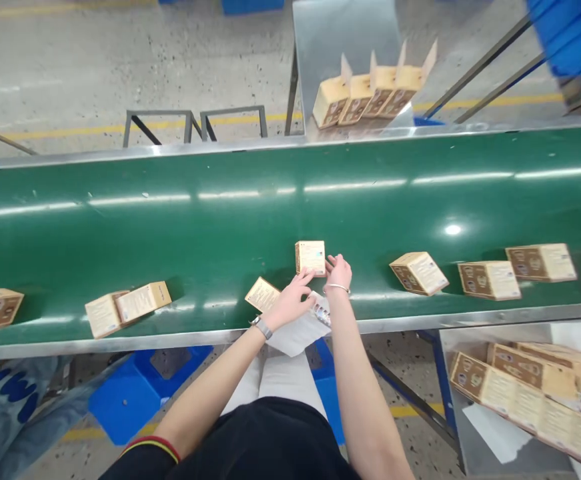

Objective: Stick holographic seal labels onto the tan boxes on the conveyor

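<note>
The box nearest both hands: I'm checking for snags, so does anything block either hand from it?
Nothing visible does. The left hand overlaps the near edge of the box; the right hand is close on its right. The neighbouring box lies left, out of the way.

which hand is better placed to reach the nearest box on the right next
Likely the right hand: it is closer to that nearest box. The left hand is farther off, its fingers at the middle box, and would probably have to cross the right forearm.
</note>
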Demonstrator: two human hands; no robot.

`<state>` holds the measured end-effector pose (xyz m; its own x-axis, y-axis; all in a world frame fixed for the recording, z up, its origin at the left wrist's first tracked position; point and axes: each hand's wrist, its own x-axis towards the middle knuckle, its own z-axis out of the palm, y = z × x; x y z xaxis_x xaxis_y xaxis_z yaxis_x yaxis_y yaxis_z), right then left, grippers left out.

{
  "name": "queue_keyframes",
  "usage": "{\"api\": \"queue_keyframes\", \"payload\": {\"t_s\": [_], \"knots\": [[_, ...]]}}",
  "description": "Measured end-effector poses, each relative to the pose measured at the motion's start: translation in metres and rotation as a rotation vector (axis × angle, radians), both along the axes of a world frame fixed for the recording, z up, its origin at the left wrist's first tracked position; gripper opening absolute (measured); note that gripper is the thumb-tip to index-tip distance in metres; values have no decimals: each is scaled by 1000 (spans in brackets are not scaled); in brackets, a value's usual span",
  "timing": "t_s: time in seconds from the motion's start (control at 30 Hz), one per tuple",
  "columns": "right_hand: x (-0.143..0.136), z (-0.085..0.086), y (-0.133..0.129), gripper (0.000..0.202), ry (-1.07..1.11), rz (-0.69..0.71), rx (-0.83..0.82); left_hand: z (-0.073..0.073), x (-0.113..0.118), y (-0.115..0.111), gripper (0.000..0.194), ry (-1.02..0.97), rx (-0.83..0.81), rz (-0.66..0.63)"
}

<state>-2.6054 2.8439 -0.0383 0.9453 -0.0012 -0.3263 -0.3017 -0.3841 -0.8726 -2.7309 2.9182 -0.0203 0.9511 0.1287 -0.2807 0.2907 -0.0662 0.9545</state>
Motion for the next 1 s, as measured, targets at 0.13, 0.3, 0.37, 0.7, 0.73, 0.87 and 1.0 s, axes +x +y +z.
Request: {"api": "queue_keyframes", "payload": {"t_s": [0.13, 0.3, 0.37, 0.7, 0.73, 0.87, 1.0], "knots": [[-45, 87, 23, 45, 167, 287, 25, 33, -69, 80, 30, 54, -42, 97], [-93, 174, 4, 57, 315, 828, 148, 74, -121, 133, 42, 69, -23, 171], [-113, 195, -1, 53, 255, 851, 147, 98, -132, 138, 41, 61, -18, 176], [-170, 255, 4, 39, -45, 781, 35, 216, -139, 103, 23, -357, 572, -141], [-172, 262, 3, 38, -44, 792, 53, 222, -136, 101, 19, -323, 541, -162], [-176, 285, -5, 32, -37, 788, 122, 236, -131, 102, 14, -256, 472, -206], [-180, 293, -8, 23, -68, 761, 91, 238, -128, 106, 23, -302, 514, -330]]}}
